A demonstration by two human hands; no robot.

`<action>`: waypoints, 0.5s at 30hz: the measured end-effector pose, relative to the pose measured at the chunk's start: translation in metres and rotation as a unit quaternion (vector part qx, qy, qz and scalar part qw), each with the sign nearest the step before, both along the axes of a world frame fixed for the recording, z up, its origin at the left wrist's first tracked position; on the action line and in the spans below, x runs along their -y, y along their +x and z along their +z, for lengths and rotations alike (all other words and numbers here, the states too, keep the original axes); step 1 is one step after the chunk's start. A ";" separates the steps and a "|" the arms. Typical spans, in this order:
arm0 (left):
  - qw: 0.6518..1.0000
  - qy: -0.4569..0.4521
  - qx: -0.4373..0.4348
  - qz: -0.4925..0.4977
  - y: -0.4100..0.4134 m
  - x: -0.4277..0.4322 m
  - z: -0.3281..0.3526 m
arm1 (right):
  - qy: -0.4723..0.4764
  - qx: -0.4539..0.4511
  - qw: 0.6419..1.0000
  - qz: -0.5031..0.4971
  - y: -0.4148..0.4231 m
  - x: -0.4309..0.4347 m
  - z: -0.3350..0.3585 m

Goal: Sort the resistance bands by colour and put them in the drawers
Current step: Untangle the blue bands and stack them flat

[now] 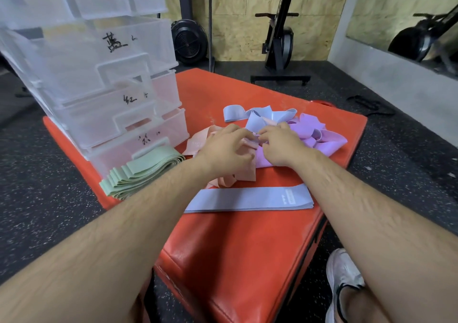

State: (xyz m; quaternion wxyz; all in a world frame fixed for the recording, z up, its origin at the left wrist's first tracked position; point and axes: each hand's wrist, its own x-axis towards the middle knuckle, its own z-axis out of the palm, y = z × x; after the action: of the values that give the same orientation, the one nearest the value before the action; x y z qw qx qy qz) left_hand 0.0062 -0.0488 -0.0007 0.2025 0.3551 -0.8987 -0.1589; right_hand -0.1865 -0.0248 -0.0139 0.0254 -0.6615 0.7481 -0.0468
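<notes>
Left grip [229,149], right grip [281,145] (one band [256,137])

Black handwriting is seen on the clear drawer fronts at ten o'clock. "藍" is written on the upper drawer [74,50], what looks like "紅" with "15" on the middle drawer [104,109], and a blurred character on the lowest drawer [119,149]. At five o'clock, the white tag [288,197] on the flat blue band [235,199] cannot be read.
</notes>
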 end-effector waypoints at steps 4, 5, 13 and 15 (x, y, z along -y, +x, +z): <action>0.997 0.031 -0.062 0.026 0.011 0.007 0.001 | -0.119 0.154 0.981 -0.010 0.005 -0.006 0.010; 0.995 0.045 -0.084 0.028 0.013 0.007 0.003 | -0.150 0.187 0.971 -0.002 0.006 -0.007 0.015; 0.950 0.134 -0.273 0.070 0.027 -0.008 0.029 | -0.242 0.309 0.917 0.063 0.027 -0.036 0.059; 0.934 0.143 -0.322 0.064 0.032 -0.014 0.036 | -0.243 0.334 0.907 0.079 0.034 -0.050 0.070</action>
State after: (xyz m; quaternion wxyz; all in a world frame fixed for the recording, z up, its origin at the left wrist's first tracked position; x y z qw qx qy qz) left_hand 0.0384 -0.0349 0.0353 0.4377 0.3669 -0.7286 -0.3781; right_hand -0.1525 0.0251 0.0560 0.1157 -0.6496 0.6067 -0.4433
